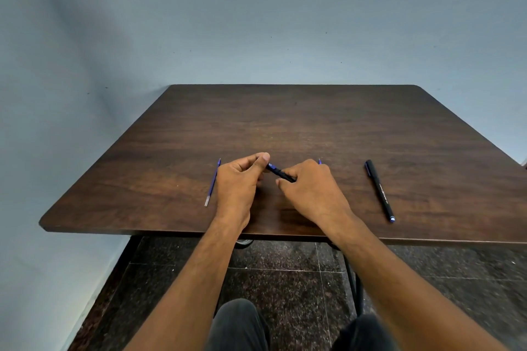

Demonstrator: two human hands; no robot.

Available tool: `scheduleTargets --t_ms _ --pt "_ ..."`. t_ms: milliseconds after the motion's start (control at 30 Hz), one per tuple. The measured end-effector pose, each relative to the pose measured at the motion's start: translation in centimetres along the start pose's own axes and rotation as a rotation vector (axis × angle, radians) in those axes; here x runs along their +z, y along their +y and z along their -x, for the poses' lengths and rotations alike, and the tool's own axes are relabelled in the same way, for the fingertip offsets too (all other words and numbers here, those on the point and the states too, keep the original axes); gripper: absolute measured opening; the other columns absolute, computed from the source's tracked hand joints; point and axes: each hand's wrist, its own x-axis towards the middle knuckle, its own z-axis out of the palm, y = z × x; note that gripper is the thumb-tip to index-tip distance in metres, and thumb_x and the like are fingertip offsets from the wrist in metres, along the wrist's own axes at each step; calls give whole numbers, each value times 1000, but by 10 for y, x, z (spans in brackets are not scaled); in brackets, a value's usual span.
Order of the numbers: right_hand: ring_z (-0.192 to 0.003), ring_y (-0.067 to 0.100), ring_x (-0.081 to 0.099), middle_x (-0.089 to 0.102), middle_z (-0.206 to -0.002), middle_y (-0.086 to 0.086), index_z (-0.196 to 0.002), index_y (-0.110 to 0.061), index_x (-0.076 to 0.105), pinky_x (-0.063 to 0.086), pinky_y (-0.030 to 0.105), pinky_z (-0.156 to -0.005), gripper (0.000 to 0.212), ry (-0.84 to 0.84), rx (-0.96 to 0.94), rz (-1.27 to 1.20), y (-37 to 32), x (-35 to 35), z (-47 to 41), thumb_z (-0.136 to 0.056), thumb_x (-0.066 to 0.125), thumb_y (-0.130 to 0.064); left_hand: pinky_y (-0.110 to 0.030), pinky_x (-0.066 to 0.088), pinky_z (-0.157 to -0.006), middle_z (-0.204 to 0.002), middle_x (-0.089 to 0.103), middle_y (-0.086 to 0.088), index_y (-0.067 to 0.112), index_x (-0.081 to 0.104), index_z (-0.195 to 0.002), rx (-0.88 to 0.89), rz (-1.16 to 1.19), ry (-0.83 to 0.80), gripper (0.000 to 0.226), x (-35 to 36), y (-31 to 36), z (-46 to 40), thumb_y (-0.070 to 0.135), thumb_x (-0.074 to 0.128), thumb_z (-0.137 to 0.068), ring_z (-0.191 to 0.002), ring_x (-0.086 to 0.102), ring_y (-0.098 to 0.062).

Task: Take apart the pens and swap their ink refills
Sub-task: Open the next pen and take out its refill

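Brown wooden table (285, 122) against a grey wall. Left hand (239, 179) and right hand (310, 188) each pinch one end of a black pen barrel (281, 173) just above the tabletop. Whole black pen (380, 191) lies right — loose blue refill (212, 182) left; another blue tip (319, 161) shows behind the right hand

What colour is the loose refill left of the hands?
Blue, with a clear end; head view: refill.
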Motion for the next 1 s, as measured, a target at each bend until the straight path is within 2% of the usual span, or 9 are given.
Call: scheduleTargets --t_ms 300,400,467,533,567,633,700,800,1000 --pt "-48 13 51 62 -59 1 -80 -15 77 38 24 -45 18 -50 79 41 6 -19 8 -87 63 -24 -20 51 -61 -76 76 7 19 80 -97 -21 -118 61 11 5 0 -4 26 76 -89 -72 60 -8" --pt "-46 17 42 50 -50 1 -57 -11 62 34 23 -46 28 -23 114 44 8 -25 11 -82 62 -22 -25 55 -73 -79 76 11 33 77 -77 6 -249 63 16 8 3 -5 32 73 -92 -80 66 -5" --pt "-47 20 42 49 -49 1 -55 -7 60 36 25 -47 29 0 131 22 9 -28 13 -79 61 -24 -18 50 -73 -73 72 18 36 76 -70 87 -424 43 24 9 1 -5 37 69 -93 -75 63 6" --pt "-45 19 42 51 -48 1 -56 -6 63 36 25 -47 30 13 135 10 10 -32 14 -79 60 -25 -3 42 -69 -85 74 21 27 81 -96 205 -608 40 20 12 4 -5 38 66 -95 -79 61 15" --pt "-44 18 39 49 -47 0 -53 -7 60 35 25 -46 32 16 132 6 10 -34 14 -80 59 -24 -2 41 -74 -98 77 13 19 78 -111 276 -725 38 28 13 5 -7 38 64 -96 -90 64 10" --pt "-41 15 35 44 -44 -3 -45 -11 49 31 23 -42 37 21 121 -1 11 -36 15 -81 56 -19 -18 46 -85 -112 75 -5 11 74 -120 371 -909 -5 36 16 8 -13 37 60 -98 -107 67 -15" --pt "-41 13 35 42 -44 -3 -44 -11 47 29 19 -36 38 34 106 2 12 -37 15 -81 55 -15 -29 47 -77 -96 74 -7 9 77 -106 370 -1026 -60 33 20 11 -16 36 59 -99 -94 68 -25" --pt "-43 13 39 49 -48 -1 -51 -8 60 29 16 -33 32 36 104 -25 14 -35 16 -82 55 -13 -30 41 -63 -67 59 1 8 70 -81 347 -1159 -102 33 24 11 -20 34 59 -98 -68 58 -19" --pt "-51 13 56 72 -63 8 -62 -10 75 48 18 -45 25 49 108 -91 19 -35 16 -82 60 -14 -32 45 -61 -68 54 1 8 69 -77 412 -1282 -125 34 26 4 -23 34 60 -98 -67 56 -17"
